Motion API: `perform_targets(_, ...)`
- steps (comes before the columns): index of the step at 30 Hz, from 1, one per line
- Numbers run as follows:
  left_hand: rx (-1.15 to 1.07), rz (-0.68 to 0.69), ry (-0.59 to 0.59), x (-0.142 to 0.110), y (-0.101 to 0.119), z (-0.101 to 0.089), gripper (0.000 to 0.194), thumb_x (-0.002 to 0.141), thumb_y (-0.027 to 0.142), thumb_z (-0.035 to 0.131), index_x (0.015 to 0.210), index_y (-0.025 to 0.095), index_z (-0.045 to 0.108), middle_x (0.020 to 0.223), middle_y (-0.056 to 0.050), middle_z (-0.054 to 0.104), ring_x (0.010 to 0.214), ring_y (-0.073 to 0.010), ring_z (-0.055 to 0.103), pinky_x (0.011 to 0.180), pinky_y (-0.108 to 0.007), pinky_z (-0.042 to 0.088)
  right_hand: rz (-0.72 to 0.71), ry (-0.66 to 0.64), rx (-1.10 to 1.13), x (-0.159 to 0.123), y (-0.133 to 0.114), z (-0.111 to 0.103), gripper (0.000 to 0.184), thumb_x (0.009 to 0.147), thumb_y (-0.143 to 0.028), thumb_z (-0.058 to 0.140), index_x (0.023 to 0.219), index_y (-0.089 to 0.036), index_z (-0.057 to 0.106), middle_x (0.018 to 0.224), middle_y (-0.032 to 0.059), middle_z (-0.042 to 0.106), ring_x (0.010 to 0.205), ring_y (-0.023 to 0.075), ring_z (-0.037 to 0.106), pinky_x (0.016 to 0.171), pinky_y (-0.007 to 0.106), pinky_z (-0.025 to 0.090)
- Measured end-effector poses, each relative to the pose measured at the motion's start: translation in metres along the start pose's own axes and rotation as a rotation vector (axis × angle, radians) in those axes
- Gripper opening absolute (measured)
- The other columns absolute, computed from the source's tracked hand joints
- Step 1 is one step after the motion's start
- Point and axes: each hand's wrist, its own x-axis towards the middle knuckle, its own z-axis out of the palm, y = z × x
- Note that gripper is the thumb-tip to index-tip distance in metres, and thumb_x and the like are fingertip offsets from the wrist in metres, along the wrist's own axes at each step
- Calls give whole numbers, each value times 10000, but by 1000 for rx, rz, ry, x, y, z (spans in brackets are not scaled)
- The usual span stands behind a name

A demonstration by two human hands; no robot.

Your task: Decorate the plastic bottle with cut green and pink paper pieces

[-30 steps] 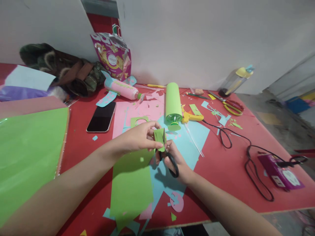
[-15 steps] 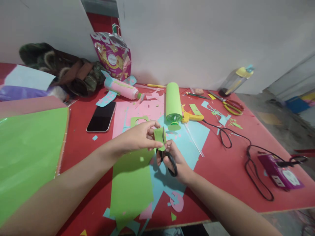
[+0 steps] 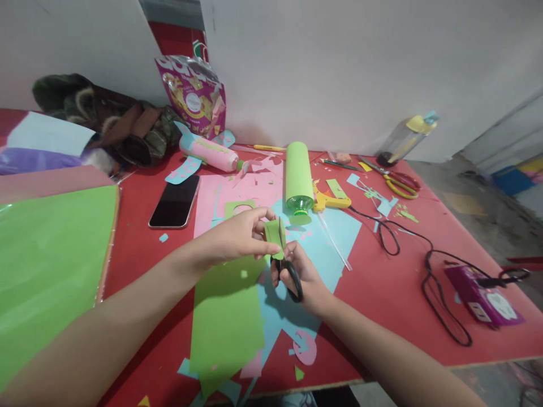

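Between the thumb and fingers of my left hand [image 3: 250, 234] is a small piece of green paper [image 3: 272, 233]. My right hand [image 3: 306, 278] grips black-handled scissors [image 3: 296, 285], whose blades point away from me and lie across the green paper. Both hands are raised over a light blue sheet [image 3: 322, 271] and a long green sheet [image 3: 229, 316]. Just beyond them lies a bottle wrapped in green paper [image 3: 298, 172], its neck toward me. Left of it is a pink bottle with blue paper fins [image 3: 212, 154].
A phone [image 3: 176, 202] lies left of my hands. A yellow glue gun [image 3: 333, 202] with a black cord leads to a purple power box [image 3: 486, 297]. Larger scissors [image 3: 399, 183], paper scraps and a clear bottle [image 3: 407, 140] are at the right. A snack bag [image 3: 195, 99] stands behind.
The scissor blades have drawn closer together on the green paper, and the handles have swung slightly left. My left hand stays nearly still.
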Motion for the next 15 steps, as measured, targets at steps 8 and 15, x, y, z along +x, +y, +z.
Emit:
perform_targets(8, 8, -2, -10, 0, -1, 0, 402, 655, 289, 612, 962, 165, 385, 500, 92, 449, 455, -91, 475, 439, -198, 305, 8, 17, 21, 0, 1, 1, 415, 685, -530, 579, 795, -227, 316, 615, -64, 458, 529, 83, 444, 522, 226, 325)
perform_targets(15, 6, 2, -7, 1, -1, 0, 409, 650, 296, 617, 961, 162, 387, 487, 98, 441, 451, -87, 476, 435, -194, 302, 11, 36, 10, 1, 0, 0, 417, 670, -529, 593, 780, -227, 328, 599, -68, 463, 506, 79, 451, 500, 219, 327)
